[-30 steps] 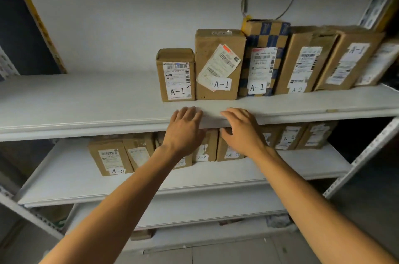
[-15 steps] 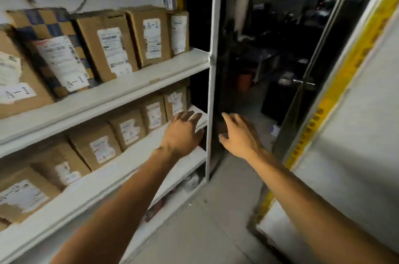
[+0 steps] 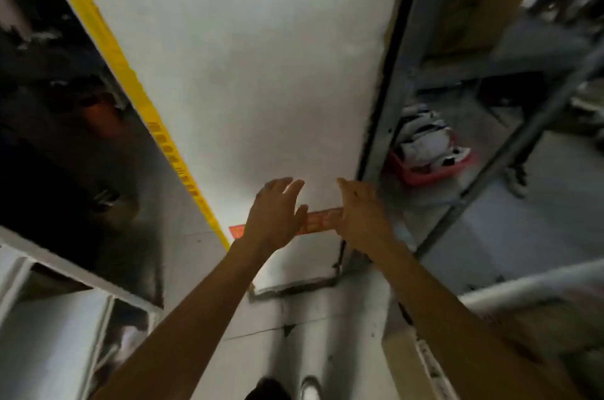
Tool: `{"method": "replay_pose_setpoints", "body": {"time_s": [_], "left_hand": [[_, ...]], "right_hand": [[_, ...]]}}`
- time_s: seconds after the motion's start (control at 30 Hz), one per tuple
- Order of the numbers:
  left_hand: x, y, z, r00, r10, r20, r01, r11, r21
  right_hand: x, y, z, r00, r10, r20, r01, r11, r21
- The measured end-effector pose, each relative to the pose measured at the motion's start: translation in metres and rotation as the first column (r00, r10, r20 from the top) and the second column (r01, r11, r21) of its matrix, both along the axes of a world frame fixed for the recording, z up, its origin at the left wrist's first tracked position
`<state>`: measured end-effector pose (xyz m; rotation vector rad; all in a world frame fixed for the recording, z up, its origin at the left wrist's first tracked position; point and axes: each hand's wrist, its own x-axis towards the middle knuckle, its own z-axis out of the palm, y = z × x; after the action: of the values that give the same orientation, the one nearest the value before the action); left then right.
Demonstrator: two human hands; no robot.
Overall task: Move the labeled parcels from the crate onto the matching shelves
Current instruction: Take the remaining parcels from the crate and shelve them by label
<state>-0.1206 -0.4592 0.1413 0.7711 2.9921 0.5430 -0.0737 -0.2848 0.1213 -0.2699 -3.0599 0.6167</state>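
Parcels: pale, crumpled bags heaped in a red crate, on the floor beside a grey shelf upright, right of the white wall panel. Blurred; labels unreadable. Likely light, soft and slippery film; best gripped across the body with fingers well round, not by a corner. Left hand: empty, fingers loosely spread, raised before the panel. Right hand: empty, fingers relaxed, well apart from the crate. Yellow tape edges the panel's left side.
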Motion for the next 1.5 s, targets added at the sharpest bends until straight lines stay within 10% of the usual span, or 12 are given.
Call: {"method": "replay_pose_setpoints", "body": {"time_s": [0.3,0.53,0.87,1.5], "left_hand": [[0.017,0.2,-0.046,0.791,-0.579,0.195,0.599,0.799,-0.057],[0.039,0.29,-0.066,0.542,-0.814,0.209,0.835,0.549,-0.029],[0.1,0.377,-0.091,0.181,-0.952,0.248,0.981,0.158,-0.109],[0.19,0.515,-0.234,0.053,-0.756,0.653,0.978,-0.091,-0.185]], "right_hand": [[0.121,0.137,-0.018,0.797,-0.589,0.135,0.596,0.803,-0.018],[0.186,0.164,-0.034,0.415,-0.867,0.276,0.906,0.42,-0.044],[0.253,0.183,-0.063,0.079,-0.928,0.363,0.99,0.029,-0.141],[0.36,0.267,-0.213,-0.194,-0.772,0.605,0.928,-0.345,-0.143]]}}
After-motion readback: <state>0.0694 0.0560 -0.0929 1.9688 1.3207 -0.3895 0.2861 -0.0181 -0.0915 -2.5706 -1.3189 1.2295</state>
